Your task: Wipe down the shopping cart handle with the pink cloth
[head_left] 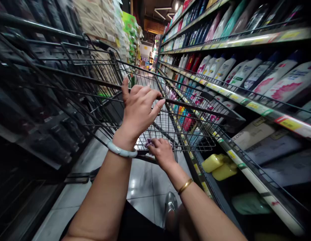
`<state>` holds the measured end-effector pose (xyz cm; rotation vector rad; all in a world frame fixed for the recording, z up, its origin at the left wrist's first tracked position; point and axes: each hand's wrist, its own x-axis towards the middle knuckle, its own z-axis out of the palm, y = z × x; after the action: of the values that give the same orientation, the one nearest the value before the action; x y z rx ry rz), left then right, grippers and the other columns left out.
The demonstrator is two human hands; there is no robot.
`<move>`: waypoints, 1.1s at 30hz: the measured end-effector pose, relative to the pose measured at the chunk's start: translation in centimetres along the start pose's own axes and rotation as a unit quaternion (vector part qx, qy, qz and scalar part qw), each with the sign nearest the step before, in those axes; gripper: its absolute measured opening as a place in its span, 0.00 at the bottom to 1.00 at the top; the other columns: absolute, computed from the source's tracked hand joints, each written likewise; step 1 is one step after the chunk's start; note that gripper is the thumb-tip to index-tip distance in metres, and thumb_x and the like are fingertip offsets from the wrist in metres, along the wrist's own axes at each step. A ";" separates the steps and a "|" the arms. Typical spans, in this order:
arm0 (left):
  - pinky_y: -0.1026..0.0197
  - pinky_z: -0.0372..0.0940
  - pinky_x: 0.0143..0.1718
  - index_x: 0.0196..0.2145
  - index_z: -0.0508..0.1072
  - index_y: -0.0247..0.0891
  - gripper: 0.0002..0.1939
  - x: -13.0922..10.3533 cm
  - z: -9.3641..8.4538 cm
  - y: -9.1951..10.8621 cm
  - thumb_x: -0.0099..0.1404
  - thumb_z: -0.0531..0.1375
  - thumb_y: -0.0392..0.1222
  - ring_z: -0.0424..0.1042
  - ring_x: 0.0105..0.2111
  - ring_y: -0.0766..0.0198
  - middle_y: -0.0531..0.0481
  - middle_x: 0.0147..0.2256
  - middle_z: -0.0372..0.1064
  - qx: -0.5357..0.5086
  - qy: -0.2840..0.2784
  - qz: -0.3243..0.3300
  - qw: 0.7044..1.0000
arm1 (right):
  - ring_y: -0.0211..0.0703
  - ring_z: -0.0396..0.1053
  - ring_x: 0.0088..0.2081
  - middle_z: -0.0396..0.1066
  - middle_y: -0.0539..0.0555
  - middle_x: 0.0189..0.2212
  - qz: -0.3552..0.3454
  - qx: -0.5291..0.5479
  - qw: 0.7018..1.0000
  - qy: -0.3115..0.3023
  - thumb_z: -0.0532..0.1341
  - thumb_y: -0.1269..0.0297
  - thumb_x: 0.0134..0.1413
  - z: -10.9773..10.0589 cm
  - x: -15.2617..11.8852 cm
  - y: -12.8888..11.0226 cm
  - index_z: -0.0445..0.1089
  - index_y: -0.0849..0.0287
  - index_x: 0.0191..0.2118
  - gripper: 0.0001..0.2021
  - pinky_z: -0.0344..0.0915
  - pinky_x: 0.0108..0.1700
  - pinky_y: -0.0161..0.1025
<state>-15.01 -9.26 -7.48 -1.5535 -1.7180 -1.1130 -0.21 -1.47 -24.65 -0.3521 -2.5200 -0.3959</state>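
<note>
In the head view a dark metal shopping cart [112, 97] stands tilted before me, its wire basket spanning the middle. My left hand [140, 103], with a pale bangle on the wrist, has its middle fingers curled over the basket's top rail [185, 104]; the little finger sticks up. Lower down, my right hand [162, 152] grips a crumpled purple cloth [148, 143] against the lower wires near the bottom bar. Part of the cloth is hidden under the fingers. A gold bangle [185, 186] circles the right wrist.
Shelves [245, 90] of bottles line the right side, with yellow bottles [219, 165] low down near the cart. Dark packaged goods [57, 134] hang at the left. Tiled floor [141, 187] and a silver shoe [171, 202] show below.
</note>
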 end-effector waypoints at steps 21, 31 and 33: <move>0.34 0.29 0.77 0.34 0.78 0.48 0.20 0.2 0.4 -2.8 0.77 0.54 0.59 0.71 0.52 0.51 0.51 0.37 0.75 0.029 0.091 -0.043 0.994 | 0.48 0.66 0.49 0.75 0.55 0.51 0.106 0.015 0.929 0.354 0.65 0.65 0.68 -6.3 3.7 3.1 0.82 0.46 0.46 0.08 0.64 0.50 0.46; 0.31 0.22 0.76 0.58 0.78 0.56 0.19 -1.0 1.1 -0.2 0.76 0.56 0.57 0.61 0.70 0.47 0.50 0.60 0.74 0.007 0.021 0.002 1.000 | 0.48 0.68 0.47 0.74 0.54 0.48 0.121 0.022 0.925 0.361 0.66 0.66 0.65 -7.4 3.7 3.3 0.82 0.46 0.45 0.08 0.69 0.49 0.46; 0.34 0.27 0.77 0.57 0.78 0.54 0.19 -1.0 1.7 0.7 0.76 0.55 0.58 0.61 0.69 0.48 0.50 0.58 0.75 -0.001 -0.001 0.006 1.000 | 0.51 0.68 0.50 0.72 0.56 0.50 0.159 0.009 0.909 0.384 0.65 0.66 0.64 -7.8 3.8 4.3 0.81 0.47 0.46 0.09 0.69 0.52 0.51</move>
<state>-13.95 -8.34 -9.03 -1.5640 -1.7070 -1.1084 1.91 0.33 -15.36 -0.4782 -1.6592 -0.3005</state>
